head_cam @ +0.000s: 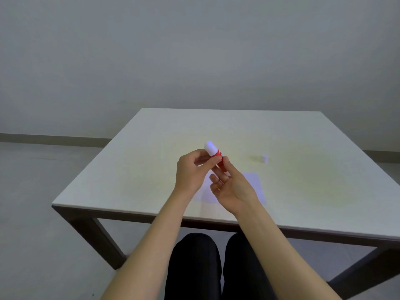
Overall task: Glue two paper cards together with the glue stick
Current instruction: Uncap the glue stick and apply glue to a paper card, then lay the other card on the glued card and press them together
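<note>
Red glue stick [217,156] betw. both hands

lighting: dim, even, greyish; soft shadows under table [129,208]; mild wide-angle bending at edges; slight overall softness.

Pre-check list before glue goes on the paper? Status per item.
1. Glue stick held: ok, both the left hand and the right hand are on it.
2. Cap off: cannot tell; a small white piece sits apart on the table, yet the stick's upper end is white.
3. Paper lies flat: ok.
4. Two cards present: cannot tell, hands cover part.
5. Stick pointed at paper: not ok, white end points up and away.
</note>
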